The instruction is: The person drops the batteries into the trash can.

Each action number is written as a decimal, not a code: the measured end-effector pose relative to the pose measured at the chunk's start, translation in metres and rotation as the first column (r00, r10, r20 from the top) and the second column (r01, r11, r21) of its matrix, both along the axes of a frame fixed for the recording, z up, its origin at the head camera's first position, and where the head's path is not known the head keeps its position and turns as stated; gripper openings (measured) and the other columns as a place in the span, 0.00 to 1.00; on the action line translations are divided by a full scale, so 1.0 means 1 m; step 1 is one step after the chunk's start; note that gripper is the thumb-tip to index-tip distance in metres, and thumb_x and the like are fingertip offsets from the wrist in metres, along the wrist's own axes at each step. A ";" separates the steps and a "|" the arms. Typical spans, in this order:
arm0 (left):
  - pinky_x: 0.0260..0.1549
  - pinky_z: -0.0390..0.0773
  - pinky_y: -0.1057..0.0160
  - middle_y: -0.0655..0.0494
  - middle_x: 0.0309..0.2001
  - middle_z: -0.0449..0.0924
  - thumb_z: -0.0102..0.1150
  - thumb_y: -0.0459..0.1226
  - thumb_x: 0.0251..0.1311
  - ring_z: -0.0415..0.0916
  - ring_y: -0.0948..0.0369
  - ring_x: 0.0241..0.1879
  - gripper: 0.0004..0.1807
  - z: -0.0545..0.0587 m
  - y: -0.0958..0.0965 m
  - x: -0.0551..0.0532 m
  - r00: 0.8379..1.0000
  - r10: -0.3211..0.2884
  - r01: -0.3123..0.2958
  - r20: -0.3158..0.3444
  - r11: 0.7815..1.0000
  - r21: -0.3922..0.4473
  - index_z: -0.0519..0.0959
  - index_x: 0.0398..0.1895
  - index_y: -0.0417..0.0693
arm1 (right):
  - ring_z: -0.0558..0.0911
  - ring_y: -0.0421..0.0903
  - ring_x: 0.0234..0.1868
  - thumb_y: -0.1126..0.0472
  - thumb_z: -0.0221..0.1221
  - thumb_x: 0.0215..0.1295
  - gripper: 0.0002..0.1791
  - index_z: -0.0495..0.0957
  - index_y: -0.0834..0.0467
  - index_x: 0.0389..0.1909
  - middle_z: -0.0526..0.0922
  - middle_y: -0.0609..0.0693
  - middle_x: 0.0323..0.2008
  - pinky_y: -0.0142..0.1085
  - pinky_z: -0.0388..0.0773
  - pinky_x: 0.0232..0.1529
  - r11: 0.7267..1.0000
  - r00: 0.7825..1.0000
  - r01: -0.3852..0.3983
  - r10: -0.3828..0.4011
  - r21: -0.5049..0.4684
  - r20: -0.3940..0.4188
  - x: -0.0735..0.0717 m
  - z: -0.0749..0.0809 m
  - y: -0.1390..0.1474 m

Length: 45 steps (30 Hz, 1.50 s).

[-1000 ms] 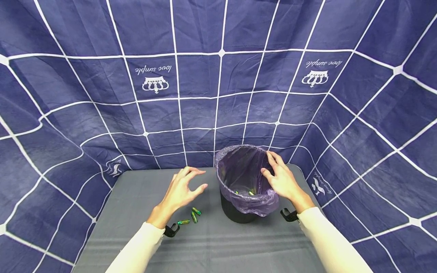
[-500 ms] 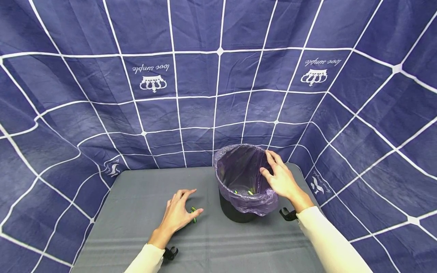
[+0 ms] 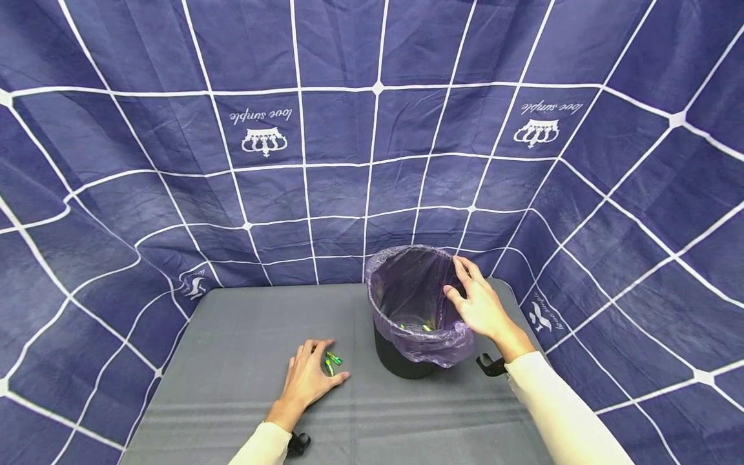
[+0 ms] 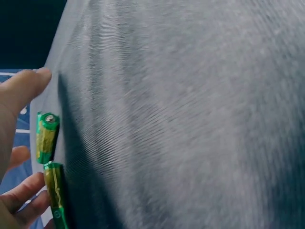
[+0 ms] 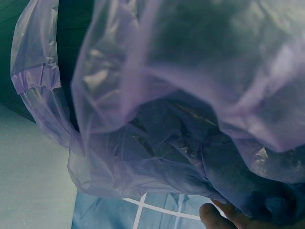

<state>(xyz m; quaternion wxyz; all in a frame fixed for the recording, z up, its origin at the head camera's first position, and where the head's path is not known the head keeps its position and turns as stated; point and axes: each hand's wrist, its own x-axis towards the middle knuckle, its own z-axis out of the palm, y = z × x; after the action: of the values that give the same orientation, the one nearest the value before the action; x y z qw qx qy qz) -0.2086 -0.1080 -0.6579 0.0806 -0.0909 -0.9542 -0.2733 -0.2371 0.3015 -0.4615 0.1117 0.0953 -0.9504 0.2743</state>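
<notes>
My left hand (image 3: pixel 308 376) is low over the grey table, thumb and fingers spread around two green-and-gold batteries. One battery (image 3: pixel 334 357) lies near the fingertips and another battery (image 3: pixel 329 367) nearer the palm. In the left wrist view, fingers are right at the lower battery (image 4: pixel 56 195), while the upper battery (image 4: pixel 47 137) lies below the thumb. A black trash can (image 3: pixel 401 358) stands to the right, lined with a purple bag (image 3: pixel 386 323). My right hand (image 3: pixel 479 303) holds its right rim, thumb on the inner side; fingertips (image 5: pixel 212 217) show beyond the bag in the right wrist view.
Several batteries (image 3: pixel 427 328) lie at the bottom of the lined can. The grey tabletop (image 3: pixel 372 420) extends around it. Blue cloth with white lines (image 3: pixel 337 194) hangs behind and at both sides.
My left hand has come down and toward me onto the batteries. A third battery, seen at the left one second ago, is now out of sight by the hand. The right hand stays put.
</notes>
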 end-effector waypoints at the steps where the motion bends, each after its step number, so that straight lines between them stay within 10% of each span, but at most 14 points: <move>1: 0.51 0.80 0.42 0.47 0.62 0.86 0.94 0.60 0.47 0.83 0.44 0.59 0.48 -0.001 0.001 0.000 1.000 0.003 -0.003 -0.010 1.000 -0.004 0.87 0.72 0.53 | 0.68 0.75 0.89 0.53 0.57 0.89 0.41 0.58 0.67 0.92 0.59 0.66 0.92 0.74 0.68 0.85 1.000 1.000 0.000 0.000 0.001 0.000 0.000 -0.001 0.000; 18: 0.53 0.83 0.44 0.51 0.52 0.88 0.91 0.43 0.59 0.83 0.49 0.52 0.22 -0.009 0.010 -0.003 0.996 0.029 -0.029 -0.082 1.000 0.005 0.94 0.54 0.50 | 0.69 0.76 0.88 0.53 0.57 0.88 0.42 0.58 0.67 0.93 0.60 0.67 0.92 0.74 0.69 0.84 1.000 1.000 0.000 0.000 -0.001 0.001 0.000 0.001 0.001; 45: 0.47 0.78 0.49 0.53 0.51 0.88 0.90 0.44 0.60 0.82 0.51 0.50 0.19 -0.006 0.012 -0.001 0.998 0.041 -0.040 -0.057 0.999 0.011 0.95 0.52 0.52 | 0.67 0.76 0.89 0.51 0.56 0.89 0.42 0.58 0.67 0.93 0.59 0.66 0.92 0.73 0.67 0.86 1.000 1.000 -0.001 0.001 -0.027 0.007 0.002 0.002 -0.001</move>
<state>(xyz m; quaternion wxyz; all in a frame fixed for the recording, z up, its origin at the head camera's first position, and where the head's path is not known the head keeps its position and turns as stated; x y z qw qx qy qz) -0.2092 -0.0964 -0.6642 0.1140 -0.0790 -0.9517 -0.2738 -0.2350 0.3002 -0.4599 0.1095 0.0935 -0.9468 0.2877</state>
